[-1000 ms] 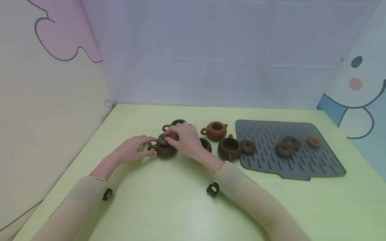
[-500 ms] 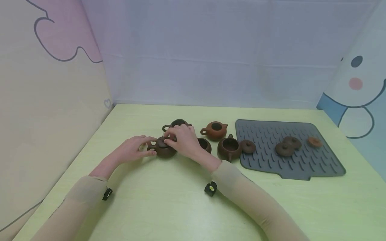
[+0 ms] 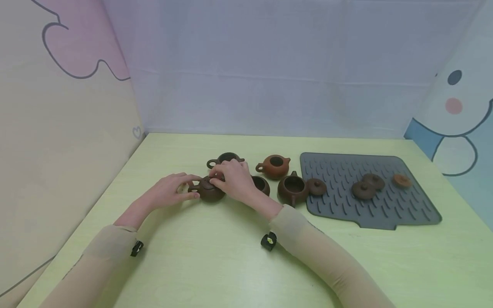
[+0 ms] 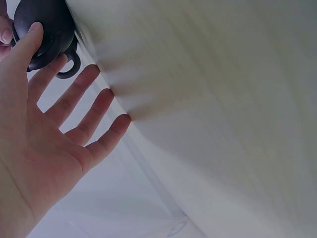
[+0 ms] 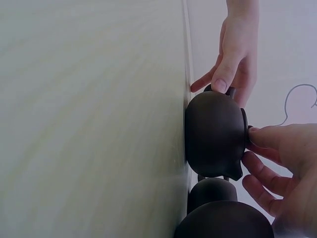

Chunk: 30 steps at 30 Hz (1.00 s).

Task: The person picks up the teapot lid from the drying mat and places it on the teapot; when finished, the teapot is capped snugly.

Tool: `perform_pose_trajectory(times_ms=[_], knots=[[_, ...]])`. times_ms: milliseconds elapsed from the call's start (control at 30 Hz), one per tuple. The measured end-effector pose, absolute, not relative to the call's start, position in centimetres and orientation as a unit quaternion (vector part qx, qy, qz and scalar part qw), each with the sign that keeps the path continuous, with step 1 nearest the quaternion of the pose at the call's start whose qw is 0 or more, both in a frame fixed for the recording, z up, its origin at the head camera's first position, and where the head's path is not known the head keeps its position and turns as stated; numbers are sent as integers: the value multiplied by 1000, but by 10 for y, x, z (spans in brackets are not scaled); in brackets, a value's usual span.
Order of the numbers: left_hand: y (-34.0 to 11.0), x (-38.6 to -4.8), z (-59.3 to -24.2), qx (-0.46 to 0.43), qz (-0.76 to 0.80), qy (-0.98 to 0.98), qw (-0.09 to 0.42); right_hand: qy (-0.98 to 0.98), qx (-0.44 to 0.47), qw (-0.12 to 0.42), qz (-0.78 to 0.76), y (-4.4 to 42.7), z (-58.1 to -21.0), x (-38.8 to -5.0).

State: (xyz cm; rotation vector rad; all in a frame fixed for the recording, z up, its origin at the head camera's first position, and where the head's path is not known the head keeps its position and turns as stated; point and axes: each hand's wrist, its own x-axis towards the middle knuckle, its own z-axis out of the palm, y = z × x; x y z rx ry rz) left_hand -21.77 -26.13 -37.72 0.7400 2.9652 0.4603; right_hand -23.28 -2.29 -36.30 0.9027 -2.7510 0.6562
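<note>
Here's the dark brown teapot (image 3: 212, 195), upright on the bench (image 3: 192, 265), its long axis stretching from the handle (image 3: 194, 187), beside the left hand (image 3: 163, 191), to the spout (image 5: 237, 171) on the side of the right hand (image 3: 236, 179). The right hand is nearer the lid (image 5: 244, 126), coming in from above, thumb and forefinger pinching it at the knob; the left thumb and forefinger hold the handle end, the other fingers spread. And the lid, raised and tilted a second ago, now appears seated level!
</note>
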Motion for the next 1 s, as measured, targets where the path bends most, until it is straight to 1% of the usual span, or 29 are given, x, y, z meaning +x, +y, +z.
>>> perform_pose_trajectory(times_ms=[467,700,867,1000], knots=[[-262,-219,-378,246,152,957,26,-924,297,84,223,-19,-361,-231],[-264,-217,-378,239,165,957,26,-919,297,101,238,-9,-359,-227],[-261,-215,-378,225,165,960,5,-912,297,120,255,5,-358,-223],[-255,-214,-376,227,167,959,-21,-906,301,155,255,19,-359,-220]])
